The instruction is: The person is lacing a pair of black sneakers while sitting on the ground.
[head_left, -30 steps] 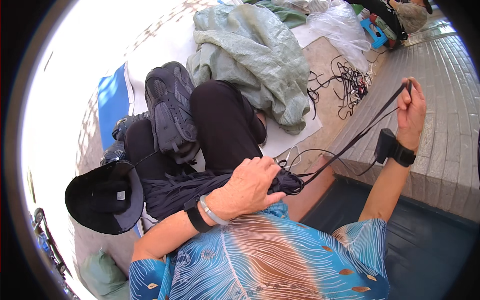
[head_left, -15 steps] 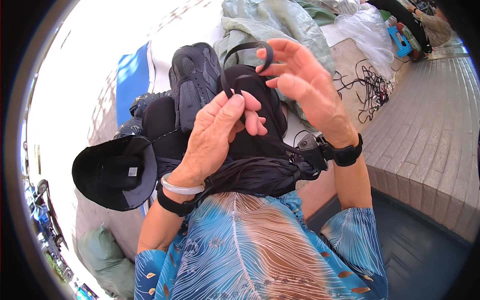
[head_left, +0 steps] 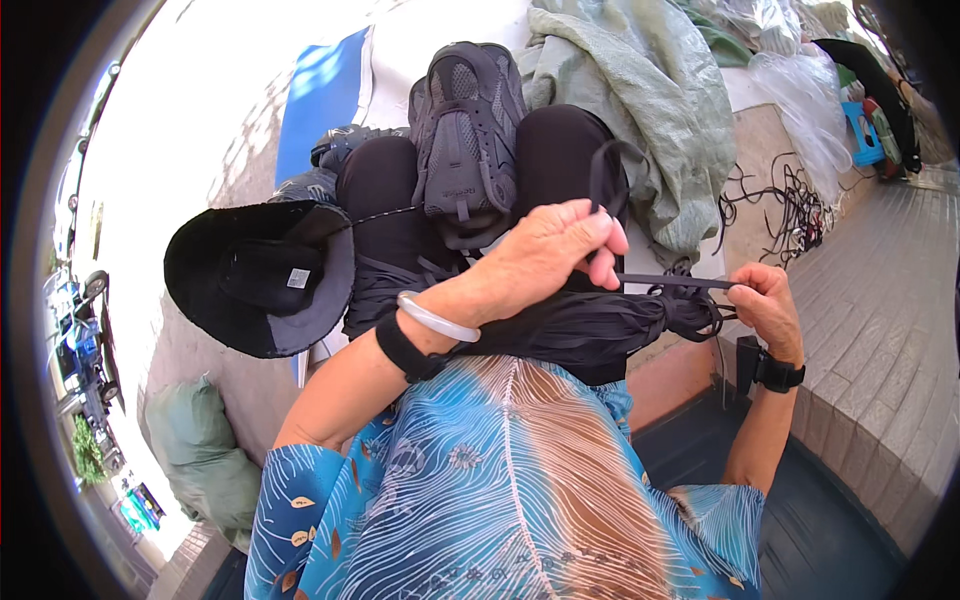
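Observation:
My left hand (head_left: 560, 245) is closed in a pinch on a flat black shoelace (head_left: 670, 281), above my right thigh. One part of the lace loops up above its fingertips. Another part runs level to the right, where my right hand (head_left: 768, 308) pinches it with thumb and bent fingers. A thick bundle of black laces (head_left: 540, 335) lies across my lap, knotted near its right end, just below the stretched piece. Dark grey sneakers (head_left: 465, 150) rest between my knees, soles hidden. More dark shoes (head_left: 335, 150) are partly hidden beyond my left knee.
A black brimmed hat (head_left: 260, 280) lies by my left thigh. Beyond my right knee is a crumpled grey-green sheet (head_left: 650, 110). Tangled cords (head_left: 785, 205) lie near clear plastic (head_left: 800, 95). A tiled ledge (head_left: 870, 340) borders the right; a green sack (head_left: 200, 440) sits lower left.
Both hands have shifted right in the view. My right hand has come down from the lace loop, out to the right, and closed on the lace, which is now drawn straight between the hands.

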